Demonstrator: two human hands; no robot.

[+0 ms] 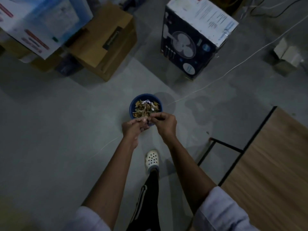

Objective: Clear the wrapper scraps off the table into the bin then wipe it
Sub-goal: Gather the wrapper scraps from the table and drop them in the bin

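A round blue bin [133, 104] stands on the grey floor, filled with yellow, brown and white wrapper scraps [146, 108]. Both my hands hover over its near rim. My left hand [133, 129] is cupped with small scraps in its palm. My right hand [164, 125] pinches at those scraps with thumb and fingers, touching the left hand. The wooden table [275, 164] with a black metal frame is at the lower right; only one corner of it shows.
Cardboard boxes [106, 42] and a white printed box [38, 22] are stacked at the upper left. A fan box [191, 39] stands behind the bin at right. A thin white cable [233, 67] runs across the floor. My foot in a white clog [152, 160] is below the hands.
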